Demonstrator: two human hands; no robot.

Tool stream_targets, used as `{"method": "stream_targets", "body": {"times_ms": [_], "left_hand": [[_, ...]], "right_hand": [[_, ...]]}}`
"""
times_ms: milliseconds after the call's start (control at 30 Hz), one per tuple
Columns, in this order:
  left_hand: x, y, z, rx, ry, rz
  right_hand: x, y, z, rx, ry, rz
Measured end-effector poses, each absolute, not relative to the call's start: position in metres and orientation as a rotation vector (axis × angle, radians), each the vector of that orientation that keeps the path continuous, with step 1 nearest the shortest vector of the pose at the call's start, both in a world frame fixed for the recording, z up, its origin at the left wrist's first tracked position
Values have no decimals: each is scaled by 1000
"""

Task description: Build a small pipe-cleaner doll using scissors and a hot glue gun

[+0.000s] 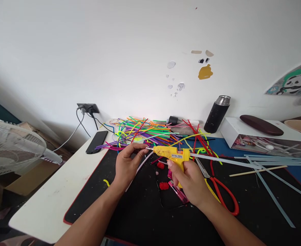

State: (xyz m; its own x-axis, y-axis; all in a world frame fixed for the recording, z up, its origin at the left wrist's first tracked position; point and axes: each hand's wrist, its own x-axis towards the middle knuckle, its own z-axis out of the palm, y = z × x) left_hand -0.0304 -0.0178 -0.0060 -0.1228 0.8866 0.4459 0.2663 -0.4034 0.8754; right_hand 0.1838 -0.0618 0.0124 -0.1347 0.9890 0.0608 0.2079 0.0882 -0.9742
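Observation:
My right hand (191, 182) is wrapped round the handle of a yellow hot glue gun (169, 153). A long translucent glue stick (222, 160) runs out of the gun's back end. My left hand (130, 162) is closed in a pinch right at the metal nozzle, and whatever sits between its fingertips is too small to make out. A white pipe cleaner (141, 164) slants down beside that hand, partly behind it. Under the gun lie red fuzzy coils (163, 186) and a pink cutter-like tool (178, 193).
Behind my hands spreads a heap of coloured pipe cleaners (150, 131). Red-handled pliers or scissors (226, 194) lie right, near loose glue sticks (273, 194) and a wooden stick (258, 171). A black flask (217, 114), white box (263, 133), phone (96, 142) and fan (14, 147) stand around.

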Motion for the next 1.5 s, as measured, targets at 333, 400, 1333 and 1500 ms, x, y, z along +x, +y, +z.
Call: {"method": "stream_targets", "body": {"times_ms": [333,400,1333,1500], "left_hand": [[-30,-18,-6,1625,1274,1559],[-30,-18,-6,1620,1267,1559],[-32,-19,-3,1640,1268,1575],[-33,-18,-7,1667,1269,1579]], "right_hand": [[183,-62,13,-1270,-1499,1124],[183,-62,13,-1274,-1498,1123],[183,-62,16,-1298,-1513,1099],[182,-62,15,-1311,-1508,1087]]}}
